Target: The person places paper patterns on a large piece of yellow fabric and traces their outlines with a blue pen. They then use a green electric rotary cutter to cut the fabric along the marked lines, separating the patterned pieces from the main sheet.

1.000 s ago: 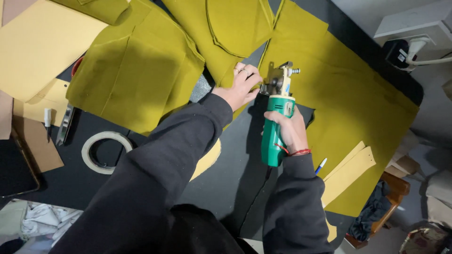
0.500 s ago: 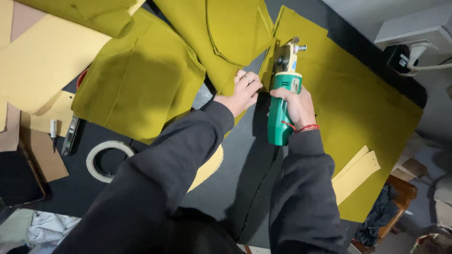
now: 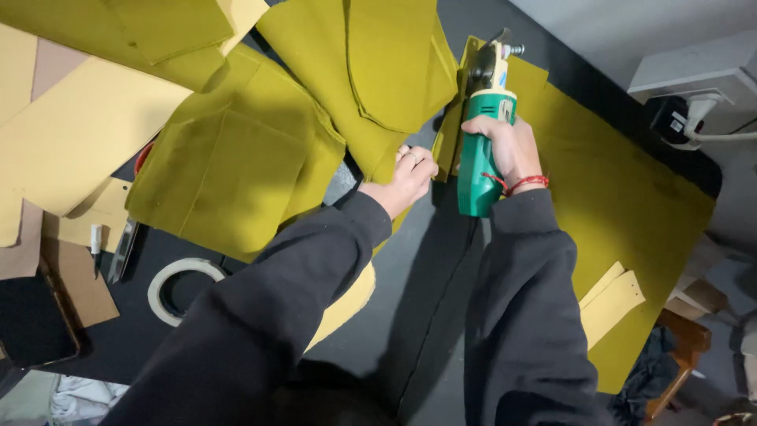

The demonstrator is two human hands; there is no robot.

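Right hand (image 3: 505,146) grips green cutter (image 3: 481,142) (fist closed); left hand (image 3: 410,177) presses fabric (image 3: 378,71).

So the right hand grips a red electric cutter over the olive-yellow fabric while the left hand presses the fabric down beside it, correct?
Not quite: the electric cutter is green, not red; only the string at the wrist is red. The head view shows the right hand gripping it over the olive-yellow fabric, while the left hand presses the fabric down beside it.
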